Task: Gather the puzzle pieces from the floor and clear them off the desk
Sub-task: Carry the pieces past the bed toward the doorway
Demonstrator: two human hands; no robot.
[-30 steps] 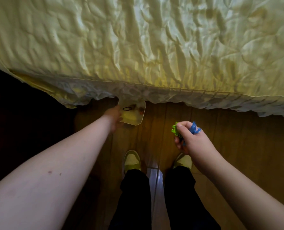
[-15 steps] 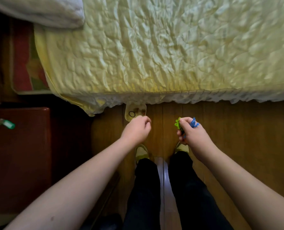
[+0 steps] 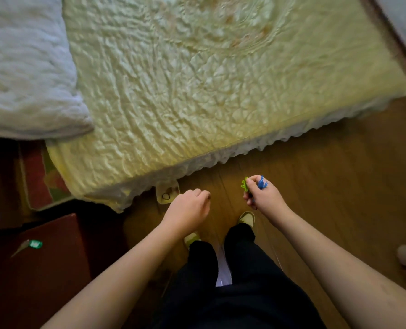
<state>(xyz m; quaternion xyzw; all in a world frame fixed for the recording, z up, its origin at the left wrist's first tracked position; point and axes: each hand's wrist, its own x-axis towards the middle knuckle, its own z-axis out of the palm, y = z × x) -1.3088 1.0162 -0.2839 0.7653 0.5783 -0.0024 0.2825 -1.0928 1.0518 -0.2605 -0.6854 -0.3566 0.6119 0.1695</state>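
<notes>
Brown wood floor (image 3: 327,186) fills the lower right of the frame, and a big bed with a bumpy yellow cover (image 3: 185,91) fills the top. The right hand (image 3: 260,195), right of the middle, is curled tight around a green puzzle piece (image 3: 244,185) and a blue puzzle piece (image 3: 261,182), which stick out by the fingers. It likely holds them tight so none drop while the person looks for more. The left hand (image 3: 187,206), near the middle, has its fingers curled in; I cannot tell if it holds anything. Just above it, a small clear box (image 3: 167,192) pokes out from under the bed edge, maybe a spot for the pieces. At lower left, a dark red bench (image 3: 43,269) holds a small green thing (image 3: 34,244). Two shoes (image 3: 246,218) stand on the floor below the hands.
</notes>
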